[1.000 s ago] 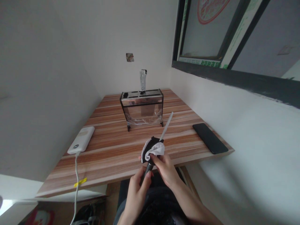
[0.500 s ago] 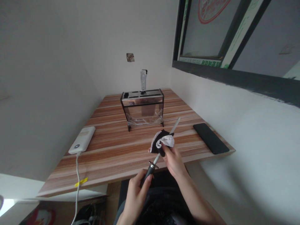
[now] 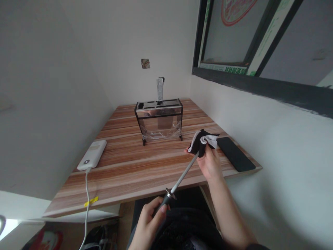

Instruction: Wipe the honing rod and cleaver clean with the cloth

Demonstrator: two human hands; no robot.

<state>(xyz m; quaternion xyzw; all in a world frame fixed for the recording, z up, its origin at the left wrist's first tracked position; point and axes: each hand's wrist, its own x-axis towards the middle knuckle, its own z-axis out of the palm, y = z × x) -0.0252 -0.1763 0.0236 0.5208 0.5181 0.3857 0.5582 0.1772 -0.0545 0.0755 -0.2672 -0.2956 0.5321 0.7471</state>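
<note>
My left hand [image 3: 148, 222] grips the dark handle of a honing steel [image 3: 182, 176] below the table's front edge. The bare metal rod slants up and to the right over the wooden table [image 3: 125, 173]. My right hand [image 3: 210, 160] is closed on a black and white cloth [image 3: 202, 141], which is wrapped round the far tip of the rod. A clear knife block [image 3: 158, 121] with a black frame stands at the back of the table, with one wrapped handle [image 3: 160, 89] sticking up from it.
A white power bank [image 3: 92, 155] lies at the table's left, its white cable [image 3: 85, 205] hanging over the front edge past a yellow tag. A black phone [image 3: 235, 153] lies at the right edge beside the wall. A dark-framed window is above on the right.
My right hand has slid the cloth up the rod from just above the handle to the tip, moving right and away. More bare rod now shows. My left hand has dropped slightly.
</note>
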